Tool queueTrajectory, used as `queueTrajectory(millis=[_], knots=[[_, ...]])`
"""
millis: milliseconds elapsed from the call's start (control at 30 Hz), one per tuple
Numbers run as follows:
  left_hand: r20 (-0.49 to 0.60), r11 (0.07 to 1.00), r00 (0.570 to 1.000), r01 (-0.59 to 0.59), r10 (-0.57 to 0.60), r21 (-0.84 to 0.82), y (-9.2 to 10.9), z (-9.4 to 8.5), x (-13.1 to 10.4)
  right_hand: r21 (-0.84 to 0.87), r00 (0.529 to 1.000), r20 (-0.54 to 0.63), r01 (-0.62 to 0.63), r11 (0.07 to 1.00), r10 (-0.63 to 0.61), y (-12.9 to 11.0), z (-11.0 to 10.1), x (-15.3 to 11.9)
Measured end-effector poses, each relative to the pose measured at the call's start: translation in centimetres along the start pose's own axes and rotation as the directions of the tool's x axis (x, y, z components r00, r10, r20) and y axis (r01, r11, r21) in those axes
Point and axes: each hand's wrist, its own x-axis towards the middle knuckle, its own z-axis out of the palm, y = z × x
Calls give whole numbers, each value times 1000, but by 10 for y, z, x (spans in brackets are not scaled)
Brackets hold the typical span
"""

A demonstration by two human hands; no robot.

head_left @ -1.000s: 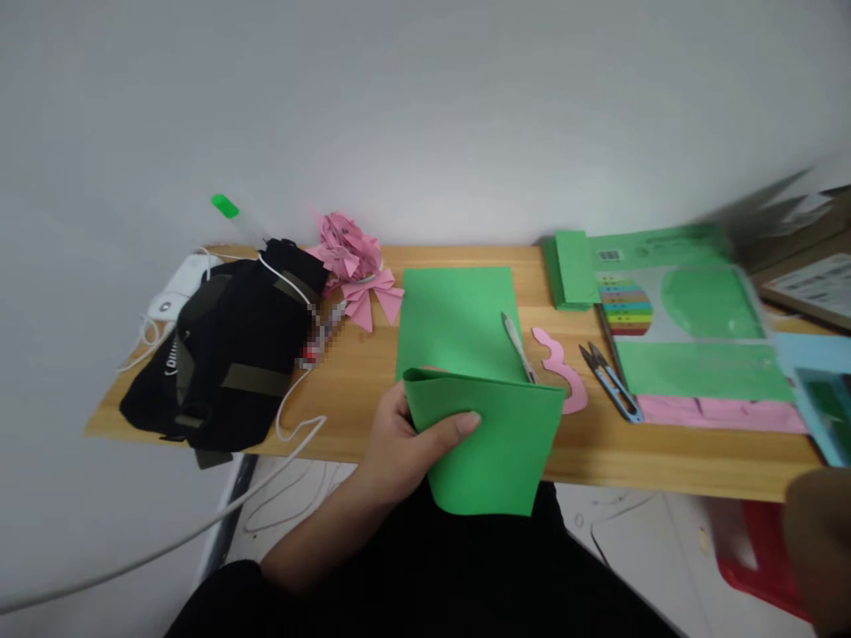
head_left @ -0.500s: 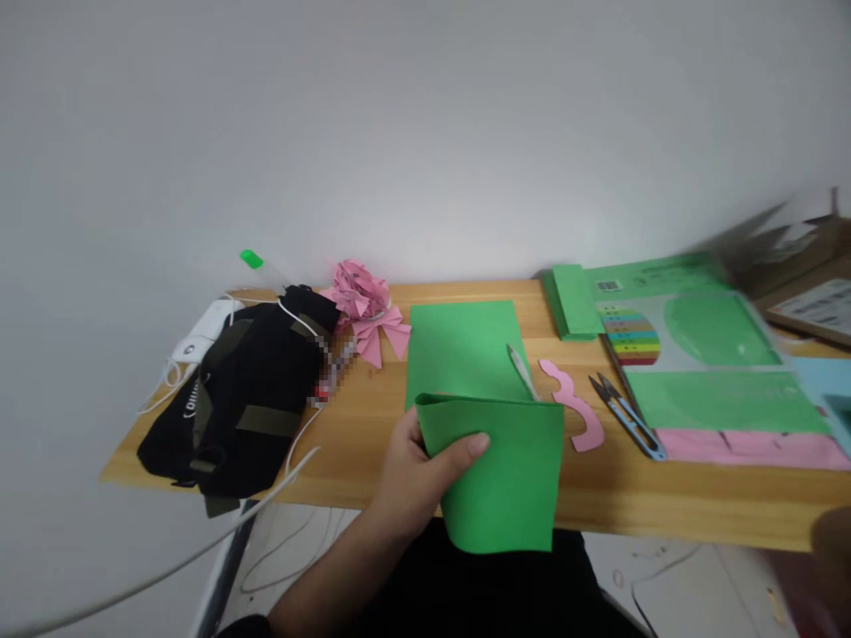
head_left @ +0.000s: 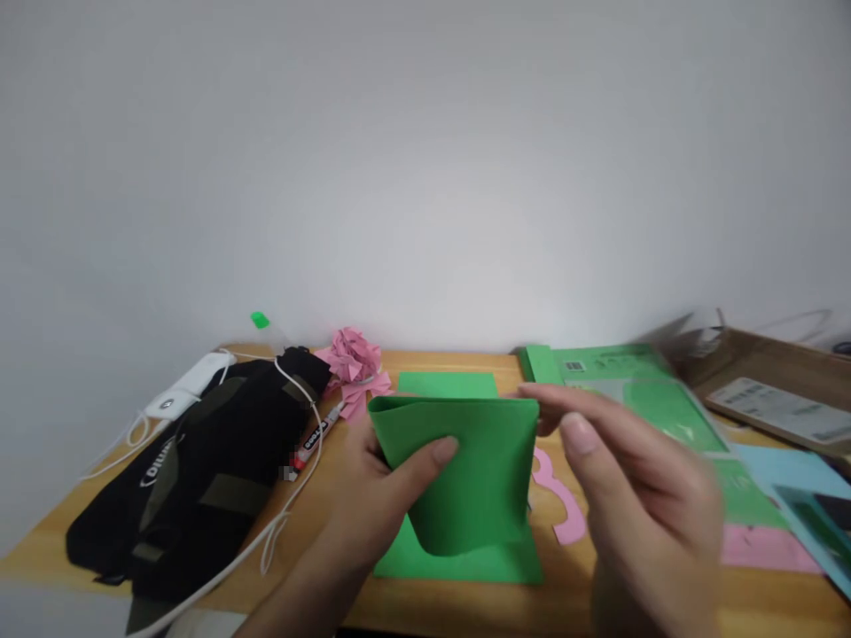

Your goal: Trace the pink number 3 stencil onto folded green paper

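Note:
My left hand [head_left: 389, 492] is closed on a folded green sheet of paper [head_left: 475, 478], thumb on the near face and fingers behind it. The fold is loose, with a rounded bend at its upper left corner. At the paper's right edge is my right hand [head_left: 648, 496], thumb and forefinger apart; its fingertips reach to or just behind that edge, and I cannot tell if they touch. Beneath the held paper another green sheet [head_left: 458, 567] lies flat on the table. A wavy pink paper cutout [head_left: 562, 505] lies between the sheet and my right hand.
On the left of the wooden table [head_left: 565, 602] are a black bag [head_left: 206, 470], a white device [head_left: 190, 385] with cables, a red-and-white tube [head_left: 319, 434] and crumpled pink paper [head_left: 352, 359]. Green packs [head_left: 671, 403] and a cardboard box [head_left: 791, 381] occupy the right.
My right hand has come in from the lower right to the folded paper's right edge. The view has tilted up. The scissors-like snips are now hidden from sight.

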Motion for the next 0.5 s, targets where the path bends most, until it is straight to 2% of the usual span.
queueTrajectory(millis=[133,233,500], knots=[[-21,998,999,-45,46,36,4,1,-2,67,999,-30,32,997,-30,-8,12,2],[-10,994,997,-74,75,81,4,2,-4,116,997,-69,41,992,-33,-9,12,-4],[15,983,990,-138,137,118,7,5,-9,196,997,-81,31,980,-16,-9,10,-2]])
